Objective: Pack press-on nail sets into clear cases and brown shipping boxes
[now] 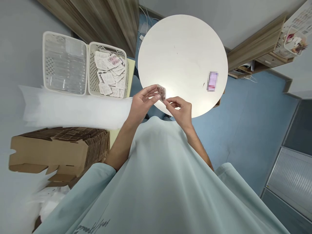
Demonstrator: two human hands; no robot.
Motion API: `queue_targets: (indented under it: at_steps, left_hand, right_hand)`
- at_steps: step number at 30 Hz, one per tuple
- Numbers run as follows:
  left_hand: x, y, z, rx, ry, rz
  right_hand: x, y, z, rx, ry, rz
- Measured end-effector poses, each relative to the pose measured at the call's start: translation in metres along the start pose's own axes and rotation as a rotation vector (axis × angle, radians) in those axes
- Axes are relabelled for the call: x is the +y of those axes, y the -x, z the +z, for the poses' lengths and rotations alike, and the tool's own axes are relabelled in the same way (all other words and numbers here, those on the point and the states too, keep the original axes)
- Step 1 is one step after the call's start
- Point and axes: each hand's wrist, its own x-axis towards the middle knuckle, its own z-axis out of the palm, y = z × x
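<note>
Over the near edge of the round white table (180, 48), I hold a small flat clear pack (162, 92) with several dark reddish-brown pieces in it. What the pieces are is too small to tell. My left hand (143, 101) grips the pack from the left, fingers behind it and thumb on its front. At its lower right corner, the thumb and fingertips of my right hand (179, 110) are pinched together, touching the pack. To the left, a white basket (92, 74) contains many loose printed cards (107, 78), some with dark or pinkish pieces on them.
Another white basket (65, 35) holds stacked clear plastic cases (69, 65). White sheeting (78, 109) and folded cardboard boxes (65, 151) lie nearer on the left. A blurred-out purple item (213, 81) rests on the table's right side. Wooden shelving (258, 48) stands farther right.
</note>
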Motion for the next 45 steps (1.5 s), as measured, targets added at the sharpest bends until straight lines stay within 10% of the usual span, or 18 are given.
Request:
queue_targets:
  at_steps: [8,21,45]
  left_hand:
    - [-0.008,-0.005,-0.01,0.135,0.058,-0.074]
    - [0.01,-0.003,-0.019,-0.339,0.24,-0.218]
    - [0.004,0.002,-0.004,0.052,-0.007,-0.094]
  right_hand:
    - [0.024,-0.02,-0.009,-0.063,-0.195,0.121]
    - [0.018,-0.024,-0.01,-0.399,-0.38,0.206]
    - [0.009,-0.006,0.0,-0.089,-0.036,0.029]
